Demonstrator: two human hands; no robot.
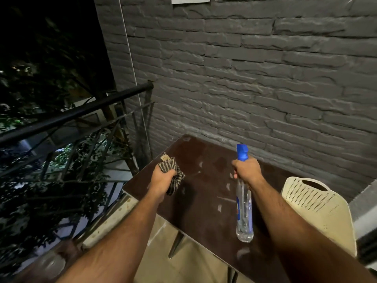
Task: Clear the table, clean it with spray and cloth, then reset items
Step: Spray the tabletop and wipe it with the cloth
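On the balcony, against the grey brick wall: a dark brown table (206, 201) is seen from above, with a black railing (77, 113) to its left and a cream perforated chair (318, 207) at its right.
Cleared so far: no dishes or other items are seen on the tabletop, so the clearing step is judged to be done.
Spraying: pale smudges and faint wet-looking patches are visible across the surface; whether they are spray or old marks cannot be told. The spraying step is judged to be in hand.
Left to do: wiping with the cloth, then resetting of the items, none of which can be clearly identified in view.
Left hand (163, 178): clenched around a bunched, striped cloth (173, 172), which is held above the table's left edge; contact with the surface cannot be told.
Right hand (247, 170): closed on the neck of a clear spray bottle (244, 213) with a blue nozzle head (242, 152), which is pointed away towards the wall.
Bottle position: held tilted over the middle of the table, its base hanging nearest the camera.
Cloth relative to bottle: well apart, to its left, with bare tabletop between the two.
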